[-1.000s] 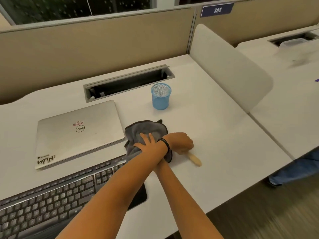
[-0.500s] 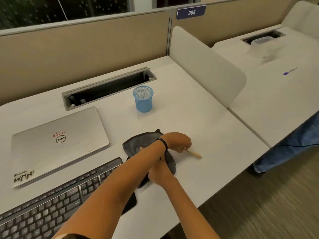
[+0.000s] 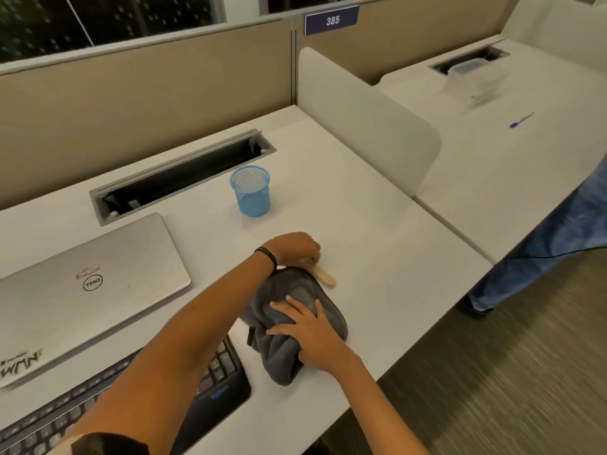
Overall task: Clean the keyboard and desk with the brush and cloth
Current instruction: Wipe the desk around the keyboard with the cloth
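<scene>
R hand (image 3: 312, 336) on cloth (image 3: 295, 289), L hand (image 3: 294, 249) on brush (image 3: 324, 278)
R fingers spread flat, pressing grey cloth onto desk (image 3: 377, 257) nr keyboard (image 3: 223, 362) right end; L fingers curled round wooden brush handle, just behind cloth.

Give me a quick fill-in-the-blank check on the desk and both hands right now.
The right hand lies flat on the grey ____.
The left hand grips the wooden handle of the ____.
The mesh cup behind the hands is coloured ____.
The lid of the laptop is ____.
Missing: cloth; brush; blue; closed.
</scene>
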A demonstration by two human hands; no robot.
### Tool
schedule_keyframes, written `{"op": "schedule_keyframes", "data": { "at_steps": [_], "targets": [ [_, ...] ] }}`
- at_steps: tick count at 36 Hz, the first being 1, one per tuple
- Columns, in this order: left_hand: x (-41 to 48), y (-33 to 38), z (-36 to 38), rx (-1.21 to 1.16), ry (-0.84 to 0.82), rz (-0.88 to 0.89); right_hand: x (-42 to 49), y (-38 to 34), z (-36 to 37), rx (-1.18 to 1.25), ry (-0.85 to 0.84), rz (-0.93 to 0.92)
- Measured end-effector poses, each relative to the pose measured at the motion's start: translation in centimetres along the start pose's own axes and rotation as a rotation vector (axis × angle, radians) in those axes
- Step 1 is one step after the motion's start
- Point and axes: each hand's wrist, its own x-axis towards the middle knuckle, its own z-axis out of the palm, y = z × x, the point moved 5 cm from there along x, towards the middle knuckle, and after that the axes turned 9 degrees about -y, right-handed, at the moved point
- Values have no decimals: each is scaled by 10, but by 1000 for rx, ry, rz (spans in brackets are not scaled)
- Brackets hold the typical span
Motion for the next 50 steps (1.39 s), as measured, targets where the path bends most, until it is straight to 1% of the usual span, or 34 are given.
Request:
{"op": "schedule_keyframes", "data": {
  "at_steps": [1,4,6,8,13,19,23,27,29,31,33,34,36,38,40,43,45,47,50],
  "targets": [
    [-2,-4,1,-8,2,-15,-3,-1,-2,-8,7,1],
    [-9,-14,4,-48,10,-57,-17,3,-6,-94,124,26],
    [-14,-17,4,-57,22,-73,-25,10,-5,-52,121,91],
    [-19,-19,6,-49,33,-89,-33,14,0,11,79,142],
    [-34,-21,14,-51,79,-128,-71,26,-2,110,98,319],
    [-52,-17,25,-95,119,-151,-122,44,6,229,320,564],
    [-64,-8,31,-123,162,-166,-166,61,12,327,547,698],
    [-76,4,36,-147,229,-168,-211,76,10,524,750,905],
    [-85,13,36,-148,303,-166,-227,78,6,598,892,988],
    [-97,24,37,-146,433,-127,-233,70,-2,599,1033,979],
    [-107,36,44,-173,485,-125,-228,56,-13,541,1105,884],
    [-112,41,50,-193,475,-148,-222,46,-19,497,1104,824],
    [-121,53,61,-216,457,-206,-205,29,-28,424,1045,697],
    [-128,66,72,-240,415,-239,-184,15,-32,391,924,557],
    [-134,81,81,-249,371,-257,-161,5,-31,347,753,445],
    [-141,99,94,-242,294,-289,-130,-3,-13,291,465,419],
    [-146,108,103,-252,271,-318,-119,-5,3,219,354,448],
    [-152,113,108,-261,257,-353,-117,-5,12,166,369,469],
    [-159,118,109,-245,227,-418,-123,5,14,195,451,553]
  ]
}}
